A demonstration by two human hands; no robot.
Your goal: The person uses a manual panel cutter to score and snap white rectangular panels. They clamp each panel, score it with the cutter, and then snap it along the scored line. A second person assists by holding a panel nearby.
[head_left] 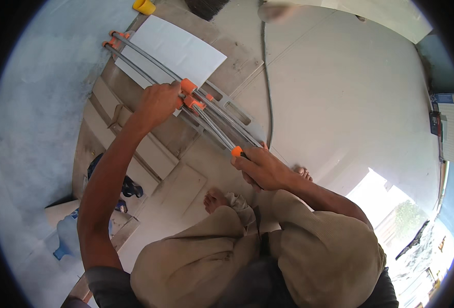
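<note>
A manual tile cutter (224,118) with two steel rails and orange fittings lies slanted on the floor ahead of me. Under its far part rests a white tile (170,46). My left hand (157,105) is closed at the rails, against the orange carriage (188,86); its fingertips are mostly hidden. Lower and to the right, my right hand (262,168) wraps round the cutter's handle, just behind an orange collar (237,151). The handle's rod runs from the carriage down to that hand, low along the rails.
A grey hose (266,77) runs along the floor right of the cutter. Long flat boards or tiles (134,143) lie by the left wall, with dark sandals (132,187) and a blue water bottle (66,233) nearer me. A yellow cup (144,6) stands at the far left.
</note>
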